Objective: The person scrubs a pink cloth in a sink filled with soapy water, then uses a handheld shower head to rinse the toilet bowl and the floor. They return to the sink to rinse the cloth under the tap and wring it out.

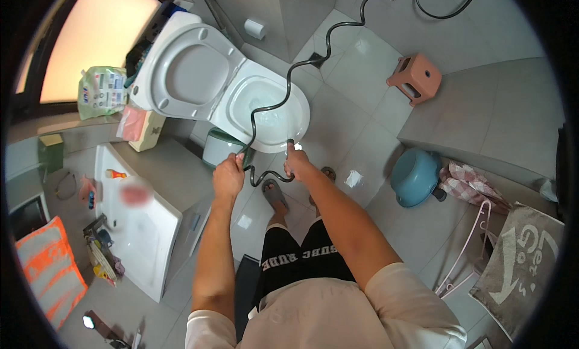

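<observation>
Both my hands are closed on one dark coiled hose (291, 78). My left hand (229, 176) grips a stretch of it beside the toilet's front left side. In my right hand (297, 162) is the spray nozzle (291, 143) at its end, pointing toward the bowl; most of the nozzle is hidden by my fingers. A loop of hose hangs between the two hands. The white toilet (300, 117) stands in front of me with its seat (158, 78) and lid raised. Water shows in the bowl, and the hose crosses over it.
A lidded bin (218, 145) stands left of the toilet, near a white washbasin (142, 246). To the right are an orange stool (422, 78), a blue basin (416, 177) and a pink hanger rack (467, 276). The hose runs up toward the far wall.
</observation>
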`<action>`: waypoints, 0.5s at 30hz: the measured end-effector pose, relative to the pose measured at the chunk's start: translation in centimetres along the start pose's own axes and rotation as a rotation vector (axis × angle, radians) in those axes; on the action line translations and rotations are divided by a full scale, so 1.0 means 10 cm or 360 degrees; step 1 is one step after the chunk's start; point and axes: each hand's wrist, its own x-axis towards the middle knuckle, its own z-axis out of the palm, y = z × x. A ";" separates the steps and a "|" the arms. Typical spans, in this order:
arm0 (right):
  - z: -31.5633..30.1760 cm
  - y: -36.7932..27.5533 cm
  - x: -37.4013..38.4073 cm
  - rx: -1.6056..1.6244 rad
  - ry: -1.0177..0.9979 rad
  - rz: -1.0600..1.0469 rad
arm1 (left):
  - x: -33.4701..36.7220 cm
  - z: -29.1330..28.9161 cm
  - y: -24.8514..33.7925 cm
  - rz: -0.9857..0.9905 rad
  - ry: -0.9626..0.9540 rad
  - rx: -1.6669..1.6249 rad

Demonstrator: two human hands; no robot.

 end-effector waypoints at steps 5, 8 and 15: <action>0.16 0.10 0.44 0.0083 0.0128 -0.0070 | 0.66 0.22 -0.05 -0.0077 -0.0125 0.0308; 0.32 0.08 0.76 0.0094 0.0129 -0.0093 | 1.02 0.38 -0.12 0.0020 -0.0210 0.0415; 0.48 -0.17 1.29 0.0420 0.0240 0.0072 | 1.64 0.61 -0.18 0.0386 -0.0086 0.0396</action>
